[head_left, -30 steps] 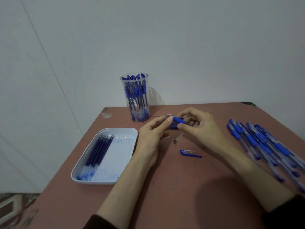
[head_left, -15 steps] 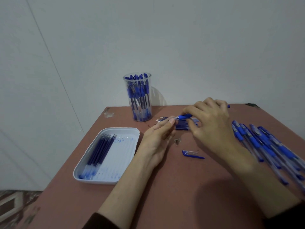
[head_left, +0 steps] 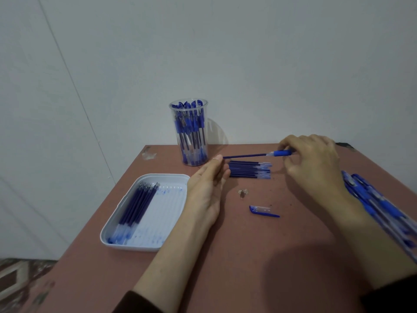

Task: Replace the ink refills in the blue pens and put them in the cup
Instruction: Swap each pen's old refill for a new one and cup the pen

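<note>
A person's right hand [head_left: 313,163] pinches the blue grip end of a pen [head_left: 281,152]. Its dark refill [head_left: 244,156] reaches left, ending just beside the straight fingertips of the left hand [head_left: 205,195], which grips nothing. Below lies a row of refills [head_left: 248,170], and behind stands the pen-filled cup [head_left: 191,134]. A tray [head_left: 165,175] holding more refills sits to the left, with loose pens [head_left: 372,199] to the right.

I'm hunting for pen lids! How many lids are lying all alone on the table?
1. The loose lid lies on the table between the two forearms, nearer than the refill stack. The right hand may hide more.
</note>
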A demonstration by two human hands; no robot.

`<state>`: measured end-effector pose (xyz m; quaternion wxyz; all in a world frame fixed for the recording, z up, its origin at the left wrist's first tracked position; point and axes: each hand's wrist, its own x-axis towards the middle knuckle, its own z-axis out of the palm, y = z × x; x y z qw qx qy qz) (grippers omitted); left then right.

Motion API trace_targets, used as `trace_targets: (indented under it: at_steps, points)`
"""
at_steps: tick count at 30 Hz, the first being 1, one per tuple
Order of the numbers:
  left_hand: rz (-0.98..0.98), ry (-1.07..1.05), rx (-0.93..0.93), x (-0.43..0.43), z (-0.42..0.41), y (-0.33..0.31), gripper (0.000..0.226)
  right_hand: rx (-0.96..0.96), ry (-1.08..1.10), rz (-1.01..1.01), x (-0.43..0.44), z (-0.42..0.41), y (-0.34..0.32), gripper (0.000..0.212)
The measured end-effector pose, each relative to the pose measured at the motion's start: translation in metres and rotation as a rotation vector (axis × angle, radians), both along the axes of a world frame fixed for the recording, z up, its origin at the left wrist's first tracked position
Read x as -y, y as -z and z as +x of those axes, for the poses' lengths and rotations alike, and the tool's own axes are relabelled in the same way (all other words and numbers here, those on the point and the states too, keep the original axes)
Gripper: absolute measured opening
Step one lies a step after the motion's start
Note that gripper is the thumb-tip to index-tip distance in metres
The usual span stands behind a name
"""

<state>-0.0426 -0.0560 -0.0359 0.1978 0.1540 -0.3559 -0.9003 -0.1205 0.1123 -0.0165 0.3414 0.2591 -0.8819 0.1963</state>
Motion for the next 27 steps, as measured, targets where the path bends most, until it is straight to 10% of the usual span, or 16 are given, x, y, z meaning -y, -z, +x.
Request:
trace_targets:
  at_steps: [10, 27]
  points:
    - [-0.281, -0.201, -0.010, 0.004, -0.004, 0.007, 0.005, 0.166, -0.051, -0.207, 0.013, 0.009, 0.000, 0.011]
    - [-0.197, -0.098, 0.095, -0.001, 0.002, 0.000, 0.032, 0.424, -0.071, 0.217, 0.055, -0.050, 0.000, 0.012]
